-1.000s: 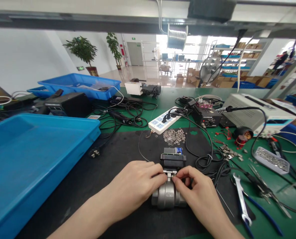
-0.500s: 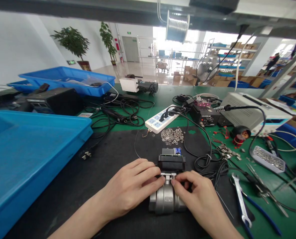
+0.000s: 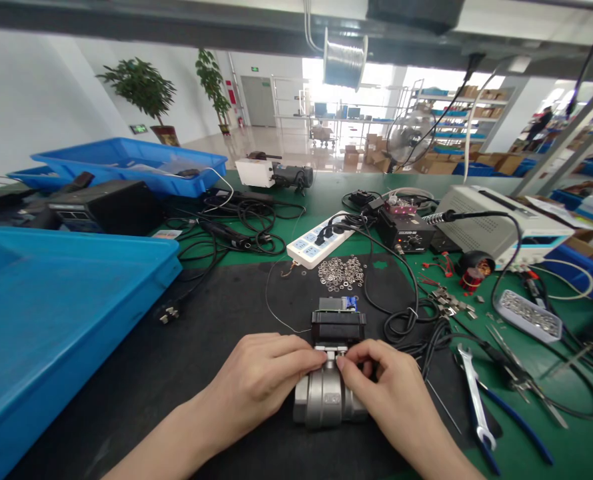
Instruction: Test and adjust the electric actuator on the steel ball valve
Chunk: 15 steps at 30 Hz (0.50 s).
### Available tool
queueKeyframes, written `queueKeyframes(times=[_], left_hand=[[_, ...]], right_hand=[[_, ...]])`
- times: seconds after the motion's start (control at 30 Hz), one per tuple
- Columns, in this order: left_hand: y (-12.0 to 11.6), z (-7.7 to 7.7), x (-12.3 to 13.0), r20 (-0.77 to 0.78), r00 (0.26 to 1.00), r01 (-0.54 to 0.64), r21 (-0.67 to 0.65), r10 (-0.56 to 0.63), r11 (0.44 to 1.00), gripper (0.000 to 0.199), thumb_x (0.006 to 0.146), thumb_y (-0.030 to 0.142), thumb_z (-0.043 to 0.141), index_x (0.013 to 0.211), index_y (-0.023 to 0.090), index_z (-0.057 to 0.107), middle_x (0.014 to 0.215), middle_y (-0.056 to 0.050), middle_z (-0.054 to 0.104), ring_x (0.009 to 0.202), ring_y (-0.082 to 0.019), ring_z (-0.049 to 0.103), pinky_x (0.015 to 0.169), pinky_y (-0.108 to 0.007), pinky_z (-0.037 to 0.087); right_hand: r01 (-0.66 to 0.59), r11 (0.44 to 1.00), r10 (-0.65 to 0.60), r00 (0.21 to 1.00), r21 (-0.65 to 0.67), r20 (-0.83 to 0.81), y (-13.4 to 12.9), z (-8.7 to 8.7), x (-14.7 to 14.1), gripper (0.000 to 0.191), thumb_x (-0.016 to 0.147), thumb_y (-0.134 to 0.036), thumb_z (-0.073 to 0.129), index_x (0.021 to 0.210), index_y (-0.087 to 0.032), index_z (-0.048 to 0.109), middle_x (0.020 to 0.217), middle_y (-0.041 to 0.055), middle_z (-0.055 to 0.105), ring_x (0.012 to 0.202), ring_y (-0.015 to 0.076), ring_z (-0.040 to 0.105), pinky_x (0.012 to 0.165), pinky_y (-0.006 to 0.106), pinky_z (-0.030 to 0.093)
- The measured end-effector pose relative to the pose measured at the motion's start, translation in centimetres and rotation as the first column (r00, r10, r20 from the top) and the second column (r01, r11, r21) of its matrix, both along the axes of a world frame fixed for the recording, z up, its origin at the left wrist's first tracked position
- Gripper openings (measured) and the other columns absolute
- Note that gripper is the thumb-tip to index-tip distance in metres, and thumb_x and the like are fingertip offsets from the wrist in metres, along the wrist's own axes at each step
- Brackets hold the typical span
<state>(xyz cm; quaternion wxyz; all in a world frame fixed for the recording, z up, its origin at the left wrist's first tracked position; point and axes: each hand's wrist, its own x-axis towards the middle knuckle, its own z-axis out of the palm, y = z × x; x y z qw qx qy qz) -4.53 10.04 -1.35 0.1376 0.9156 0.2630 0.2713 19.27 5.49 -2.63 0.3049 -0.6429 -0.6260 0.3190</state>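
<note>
A metal ball valve [image 3: 324, 400] lies on the black mat in front of me, with a black actuator housing [image 3: 337, 328] standing on top of it. A green circuit board edge and a grey and blue part [image 3: 350, 304] show above the housing. My left hand [image 3: 271, 370] is closed, its fingertips at the left of the bracket [image 3: 331, 357] between valve and housing. On the bracket's other side, my right hand [image 3: 384, 373] pinches with thumb and index finger just under the plate. Whatever is between the fingertips of either hand is too small or hidden to make out.
Behind the valve are a pile of small nuts and washers [image 3: 341, 273] and a white power strip [image 3: 321, 243]. A blue tray [image 3: 76, 293] stands left. At right lie a wrench [image 3: 476, 397], blue-handled pliers [image 3: 521, 423], cables and a tray of small parts [image 3: 529, 315].
My left fingers have drawn closer together at the bracket. My right hand keeps its pinch there. The whole view has shifted slightly.
</note>
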Motion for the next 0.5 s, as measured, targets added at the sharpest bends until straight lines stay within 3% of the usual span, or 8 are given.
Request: queueKeyframes(times=[0.07,0.13,0.2,0.3,0.4,0.5], left_hand=[[-0.1,0.0,0.3,0.062,0.997,-0.031,-0.12,0.039,0.992,0.022,0.101,0.016,0.06,0.117,0.025,0.072,0.102,-0.001,0.078,0.086,-0.012,0.073,0.077,-0.02,0.052],[-0.3,0.0,0.6,0.09,0.986,-0.105,-0.3,0.138,0.948,0.016,0.1,0.023,0.063,0.108,0.027,0.076,0.097,0.002,0.078,0.084,-0.01,0.073,0.077,-0.018,0.051],[-0.6,0.2,1.0,0.042,0.962,-0.213,-0.495,0.268,0.842,0.013,0.098,0.033,0.067,0.099,0.028,0.079,0.089,0.003,0.077,0.074,-0.009,0.068,0.068,-0.017,0.047],[-0.8,0.5,1.5,-0.05,0.907,-0.337,-0.681,0.418,0.65,0.022,0.092,0.045,0.073,0.091,0.024,0.078,0.072,0.003,0.069,0.058,-0.008,0.049,0.054,-0.02,0.032],[-0.9,0.7,1.8,-0.034,0.871,-0.317,-0.801,0.49,0.508,0.031,0.086,0.049,0.078,0.088,0.018,0.072,0.062,0.004,0.056,0.056,-0.007,0.038,0.051,-0.019,0.025],[-0.8,0.7,1.9,0.007,0.864,-0.241,-0.873,0.504,0.425,0.033,0.083,0.046,0.08,0.086,0.016,0.067,0.06,0.006,0.05,0.056,-0.007,0.036,0.051,-0.018,0.023]], right_hand=[[0.004,1.0,-0.004,1.0,-0.003,0.006,0.1,0.1,-0.1,0.019,0.09,-0.04,0.065,0.084,-0.025,0.076,0.073,0.0001,0.066,0.068,0.018,0.06,0.064,0.031,0.04],[-0.002,1.0,0.002,1.0,-0.006,0.005,0.1,0.1,-0.1,0.02,0.091,-0.04,0.065,0.084,-0.025,0.076,0.075,0.0004,0.066,0.07,0.0183,0.061,0.065,0.031,0.04],[-0.017,1.0,0.017,1.0,-0.009,-0.003,0.1,0.1,-0.1,0.021,0.092,-0.04,0.064,0.084,-0.024,0.076,0.076,0.0005,0.067,0.071,0.0184,0.061,0.066,0.031,0.04],[-0.029,1.0,0.029,1.0,-0.01,-0.01,0.0,0.1,0.0,0.021,0.092,-0.04,0.064,0.084,-0.024,0.075,0.077,0.0004,0.068,0.071,0.0179,0.061,0.065,0.03,0.039],[-0.037,0.999,0.037,0.999,0.013,0.005,0.0,0.1,0.0,0.021,0.093,-0.04,0.064,0.083,-0.024,0.074,0.076,0.0,0.067,0.071,0.0175,0.06,0.064,0.03,0.038],[-0.058,0.997,0.058,0.998,0.045,-0.001,0.0,0.2,0.0,0.022,0.094,-0.038,0.063,0.081,-0.023,0.073,0.076,-0.0001,0.066,0.071,0.0168,0.059,0.063,0.029,0.038]])
